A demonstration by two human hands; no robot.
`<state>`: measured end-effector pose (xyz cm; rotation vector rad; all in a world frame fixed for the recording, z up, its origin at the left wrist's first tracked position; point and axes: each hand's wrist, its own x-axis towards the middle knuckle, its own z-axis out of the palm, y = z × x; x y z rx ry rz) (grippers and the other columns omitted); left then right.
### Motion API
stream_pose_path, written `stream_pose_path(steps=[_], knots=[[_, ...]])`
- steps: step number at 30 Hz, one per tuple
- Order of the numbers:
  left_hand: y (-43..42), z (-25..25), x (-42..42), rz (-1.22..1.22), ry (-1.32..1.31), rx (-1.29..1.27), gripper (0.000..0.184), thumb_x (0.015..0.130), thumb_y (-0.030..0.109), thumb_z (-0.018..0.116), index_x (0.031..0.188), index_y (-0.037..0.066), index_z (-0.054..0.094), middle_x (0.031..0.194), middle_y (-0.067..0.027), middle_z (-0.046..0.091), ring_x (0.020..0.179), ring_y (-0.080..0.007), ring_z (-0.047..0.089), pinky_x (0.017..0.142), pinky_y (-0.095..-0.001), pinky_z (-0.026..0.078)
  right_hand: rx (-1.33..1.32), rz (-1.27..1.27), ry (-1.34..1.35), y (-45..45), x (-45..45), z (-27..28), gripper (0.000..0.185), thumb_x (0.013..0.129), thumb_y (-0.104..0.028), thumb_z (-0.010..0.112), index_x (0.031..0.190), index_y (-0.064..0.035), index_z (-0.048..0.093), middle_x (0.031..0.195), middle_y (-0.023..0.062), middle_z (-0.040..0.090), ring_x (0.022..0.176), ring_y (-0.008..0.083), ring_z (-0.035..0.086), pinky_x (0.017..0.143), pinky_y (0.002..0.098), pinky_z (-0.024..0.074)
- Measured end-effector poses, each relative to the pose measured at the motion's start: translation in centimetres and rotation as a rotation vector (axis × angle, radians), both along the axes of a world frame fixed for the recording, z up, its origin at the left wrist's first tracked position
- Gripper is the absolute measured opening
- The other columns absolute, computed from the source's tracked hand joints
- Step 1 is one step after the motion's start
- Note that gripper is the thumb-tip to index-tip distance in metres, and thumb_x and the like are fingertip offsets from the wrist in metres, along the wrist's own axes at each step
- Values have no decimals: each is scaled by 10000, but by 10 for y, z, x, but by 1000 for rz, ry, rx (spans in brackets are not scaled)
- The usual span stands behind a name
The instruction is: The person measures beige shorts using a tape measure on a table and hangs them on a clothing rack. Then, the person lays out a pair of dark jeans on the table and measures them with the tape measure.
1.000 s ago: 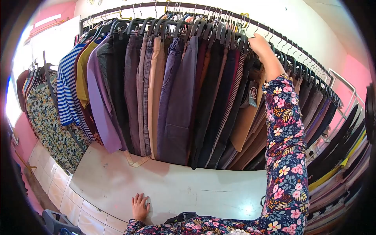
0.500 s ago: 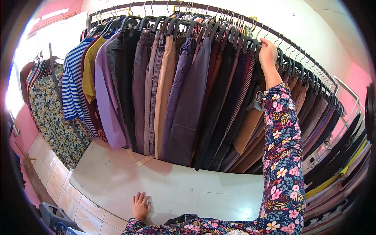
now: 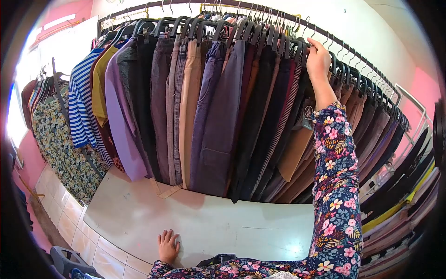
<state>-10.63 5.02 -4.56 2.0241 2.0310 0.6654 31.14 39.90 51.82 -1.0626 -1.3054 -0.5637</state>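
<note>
My right hand [image 3: 319, 63] is raised to the rack, its fingers closed around the top of a black clothes hanger [image 3: 303, 46] just under the rail. Part of that hanger is hidden behind the hand. Below the wrist hang dark trousers and a tan pair [image 3: 293, 156] with a dark label tag [image 3: 307, 114]. My left hand [image 3: 168, 246] lies palm down on the pale tabletop [image 3: 209, 223] near its front edge, fingers spread, holding nothing.
A long dark rail [image 3: 278, 16] carries many trousers on hangers. At its left end hang a lilac garment [image 3: 121, 116] and a blue-striped shirt [image 3: 86, 102]. A floral garment [image 3: 65, 139] hangs further left. More clothes [image 3: 399, 204] line the right side. A grey plastic chair [image 3: 69, 260] stands lower left.
The view has shifted slightly, with the left-end garments sitting a little further left. My right hand stays at the hanger, and my left hand still rests on the table.
</note>
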Motion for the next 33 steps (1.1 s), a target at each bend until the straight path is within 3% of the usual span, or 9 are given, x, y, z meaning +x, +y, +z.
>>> stream_pose_path(steps=[4,8,10,12,14,17,22,25,33], knots=[[2,-4,1,14,0,-2,379,792,251,609,1165,198,579,1341,-82,478,1304,-332,354,1088,-549,209,-42,29,11,-8,-7,1,291,907,-101,456,1101,-101,674,875,152,696,817,220,686,747,324,501],[-2,-5,-4,-1,-4,3,368,795,255,604,1158,199,587,1339,-82,479,1304,-330,354,1090,-544,208,-86,-26,31,-14,-12,5,291,902,-111,464,1104,-116,674,885,135,702,834,220,680,758,321,499],[1,-5,-2,4,-4,13,364,797,257,602,1156,199,589,1339,-82,479,1304,-329,354,1091,-543,208,16,-44,-34,-8,-4,0,293,905,-116,464,1110,-127,673,880,123,705,831,217,679,759,318,497],[-4,5,2,1,-5,0,366,798,257,605,1159,200,585,1343,-79,475,1306,-325,353,1092,-540,211,-19,12,49,-25,-9,0,282,902,-120,464,1093,-117,672,841,152,694,809,278,679,752,355,509],[-4,4,1,5,-5,-3,367,799,257,604,1161,201,584,1345,-78,474,1306,-324,352,1094,-541,209,1,57,57,-22,-8,1,285,904,-118,462,1102,-118,667,861,149,697,807,273,680,750,354,509],[-5,3,0,-4,-1,-5,368,801,257,604,1164,202,585,1348,-77,473,1307,-324,351,1096,-541,207,68,-72,-71,-14,-5,9,281,905,-116,466,1098,-122,670,840,137,701,796,271,679,746,364,507],[-4,5,2,8,-8,-20,368,804,259,603,1168,203,587,1345,-79,477,1307,-325,351,1099,-541,204,10,-32,-22,-23,-2,3,285,908,-122,465,1112,-129,663,831,137,700,790,266,680,733,370,506],[-4,4,-1,6,-7,-24,372,805,259,604,1173,203,583,1347,-79,475,1308,-325,349,1099,-541,204,-56,-30,50,-29,-9,3,305,915,-135,475,1163,-182,646,873,122,704,823,224,677,786,331,491],[-3,5,-1,-2,-17,-17,371,805,257,590,1170,188,586,1347,-92,475,1302,-338,353,1091,-551,209,-16,-60,32,-29,2,-3,328,917,-142,455,1200,-165,620,846,85,715,810,206,676,754,322,491]])
